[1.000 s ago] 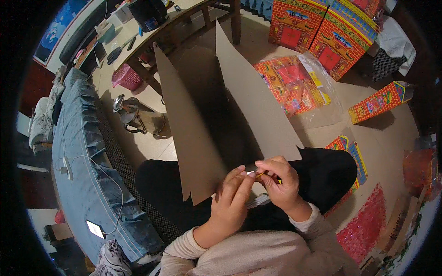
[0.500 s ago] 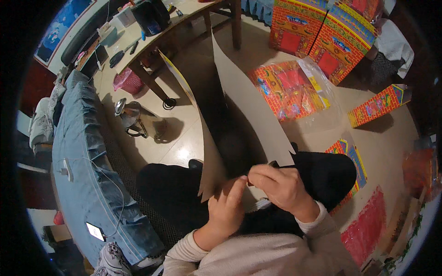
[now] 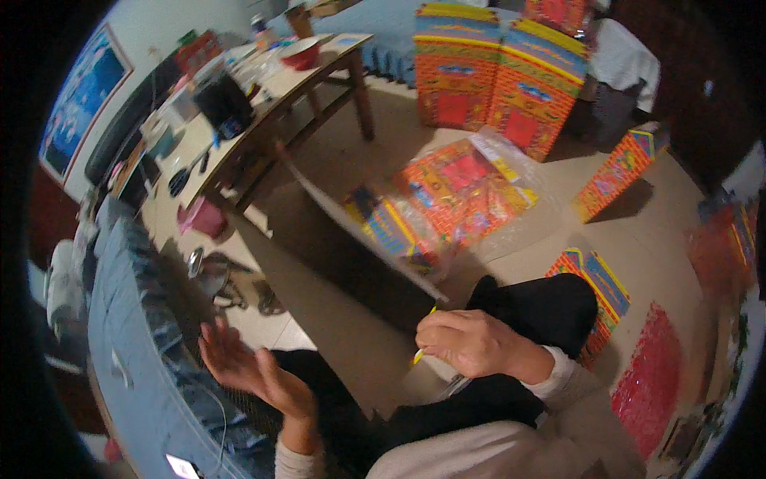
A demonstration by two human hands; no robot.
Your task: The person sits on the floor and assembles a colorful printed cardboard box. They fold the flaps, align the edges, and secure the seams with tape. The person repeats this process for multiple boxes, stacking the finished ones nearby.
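My left hand (image 3: 251,371) is raised beside the blue sofa, its fingers spread and nothing in it. My right hand (image 3: 471,343) is closed near my lap. A yellow edge shows on both sides of its fist, apparently part of the big folded cardboard sheet (image 3: 319,295). That sheet stands between my knees with its plain grey-brown inner faces toward me. One panel leans left and the other rises to the right. Whatever lies inside my right fingers is hidden.
A blue-covered sofa (image 3: 136,311) runs along the left. Ahead stands a cluttered wooden table (image 3: 271,104); a metal kettle (image 3: 211,279) and pink basket (image 3: 203,217) sit nearby. Brick-print boxes (image 3: 455,72) stand at the back, with plastic-wrapped printed cardboard (image 3: 463,191) on the floor.
My left hand has left the right one and moved left, opening. The cardboard has tilted over to the left. My right hand stays near my lap; the view has shifted.
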